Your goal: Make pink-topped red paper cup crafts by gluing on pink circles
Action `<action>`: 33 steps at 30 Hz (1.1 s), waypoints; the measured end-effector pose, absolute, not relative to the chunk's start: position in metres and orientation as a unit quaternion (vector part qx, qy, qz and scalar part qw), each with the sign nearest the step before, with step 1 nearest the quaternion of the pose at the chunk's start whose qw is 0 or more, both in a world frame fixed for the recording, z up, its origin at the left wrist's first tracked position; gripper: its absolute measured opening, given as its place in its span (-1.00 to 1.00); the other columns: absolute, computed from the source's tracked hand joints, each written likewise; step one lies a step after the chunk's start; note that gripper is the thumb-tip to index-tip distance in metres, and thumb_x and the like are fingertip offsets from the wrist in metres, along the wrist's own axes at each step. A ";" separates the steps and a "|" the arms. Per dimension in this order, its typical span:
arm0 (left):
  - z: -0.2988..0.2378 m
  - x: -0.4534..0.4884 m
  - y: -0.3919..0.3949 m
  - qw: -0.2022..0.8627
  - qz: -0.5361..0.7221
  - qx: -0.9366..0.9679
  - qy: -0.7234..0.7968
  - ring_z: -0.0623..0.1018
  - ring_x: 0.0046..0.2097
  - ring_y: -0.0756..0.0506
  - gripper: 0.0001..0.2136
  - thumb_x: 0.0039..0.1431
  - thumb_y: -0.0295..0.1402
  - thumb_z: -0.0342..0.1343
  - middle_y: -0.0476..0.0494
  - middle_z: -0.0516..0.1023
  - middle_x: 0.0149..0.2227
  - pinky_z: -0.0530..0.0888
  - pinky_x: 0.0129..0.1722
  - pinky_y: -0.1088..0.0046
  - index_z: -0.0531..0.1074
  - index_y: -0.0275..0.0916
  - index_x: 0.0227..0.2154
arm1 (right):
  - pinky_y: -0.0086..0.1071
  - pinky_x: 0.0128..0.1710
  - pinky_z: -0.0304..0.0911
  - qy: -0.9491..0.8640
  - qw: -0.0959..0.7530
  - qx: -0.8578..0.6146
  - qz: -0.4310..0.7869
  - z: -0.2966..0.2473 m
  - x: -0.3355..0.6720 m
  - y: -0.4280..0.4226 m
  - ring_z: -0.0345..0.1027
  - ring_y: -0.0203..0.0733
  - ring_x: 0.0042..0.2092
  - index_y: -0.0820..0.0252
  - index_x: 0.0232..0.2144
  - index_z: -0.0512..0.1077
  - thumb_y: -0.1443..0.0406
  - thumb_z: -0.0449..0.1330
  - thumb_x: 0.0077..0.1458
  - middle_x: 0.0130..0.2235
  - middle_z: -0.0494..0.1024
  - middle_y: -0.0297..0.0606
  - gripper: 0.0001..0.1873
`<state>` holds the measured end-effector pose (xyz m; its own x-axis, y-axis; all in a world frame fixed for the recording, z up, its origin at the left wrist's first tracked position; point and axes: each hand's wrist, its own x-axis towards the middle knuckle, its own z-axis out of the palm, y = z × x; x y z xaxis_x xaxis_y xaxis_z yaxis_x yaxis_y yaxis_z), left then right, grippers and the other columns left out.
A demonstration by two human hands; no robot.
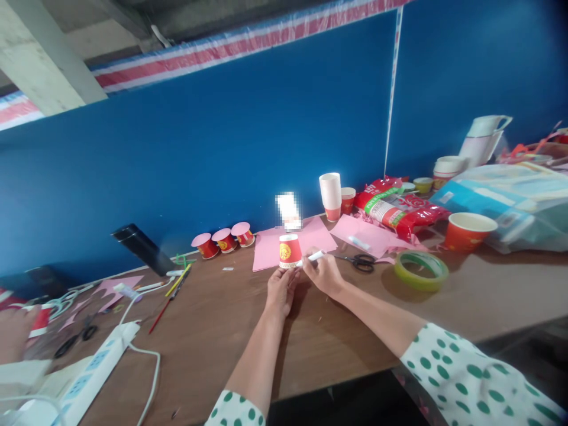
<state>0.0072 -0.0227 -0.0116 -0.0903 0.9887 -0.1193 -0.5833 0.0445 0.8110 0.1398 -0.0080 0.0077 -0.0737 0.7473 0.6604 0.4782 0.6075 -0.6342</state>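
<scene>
My left hand (280, 291) grips the bottom of an upside-down red paper cup (289, 250) with a gold emblem, standing on the brown table (213, 331). My right hand (323, 272) is closed on a white glue stick or marker (312, 257), its tip touching the cup's lower right side. A pink paper sheet (270, 245) lies just behind the cup. Black scissors (361, 262) rest to the right of my right hand.
Three pink-topped red cups (224, 239) stand at the back left. A green tape roll (420, 269), a red cup (468, 231), a stack of white cups (331, 195), red packages (397, 210) and plastic bags are on the right. A power strip (95, 367), pencils and another person's hand (15, 331) are on the left.
</scene>
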 end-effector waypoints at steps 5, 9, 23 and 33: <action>-0.013 0.007 -0.023 0.618 0.638 0.268 0.372 0.57 -0.32 0.02 -0.84 -0.14 -0.52 0.27 -0.16 0.58 -0.39 0.46 -0.25 0.60 0.44 -0.36 -0.43 | -0.50 -0.51 0.13 -0.721 0.532 -0.424 0.128 0.007 0.140 -0.007 0.28 -0.32 -0.56 0.18 -0.47 0.28 0.28 0.01 0.11 -0.59 0.38 -0.37 -0.85; -0.013 0.007 -0.022 0.619 0.639 0.265 0.373 0.57 -0.32 0.02 -0.83 -0.14 -0.51 0.27 -0.18 0.58 -0.39 0.46 -0.25 0.60 0.44 -0.37 -0.42 | -0.50 -0.50 0.13 -0.721 0.537 -0.421 0.123 0.007 0.140 -0.008 0.28 -0.32 -0.55 0.18 -0.47 0.27 0.28 0.01 0.11 -0.58 0.38 -0.36 -0.86; -0.016 0.006 -0.020 0.618 0.636 0.275 0.371 0.57 -0.30 0.01 -0.81 -0.15 -0.49 0.28 -0.16 0.58 -0.37 0.46 -0.25 0.60 0.46 -0.35 -0.40 | -0.50 -0.50 0.13 -0.721 0.537 -0.420 0.128 0.006 0.140 -0.008 0.29 -0.30 -0.55 0.18 -0.45 0.28 0.29 0.04 0.10 -0.59 0.40 -0.37 -0.89; -0.008 0.008 -0.024 0.621 0.630 0.263 0.385 0.57 -0.30 0.01 -0.85 -0.11 -0.51 0.25 -0.18 0.58 -0.35 0.46 -0.24 0.59 0.46 -0.36 -0.40 | -0.47 -0.46 0.15 -0.715 0.537 -0.435 0.106 0.009 0.141 -0.008 0.30 -0.27 -0.51 0.17 -0.47 0.28 0.28 0.01 0.12 -0.57 0.42 -0.33 -0.85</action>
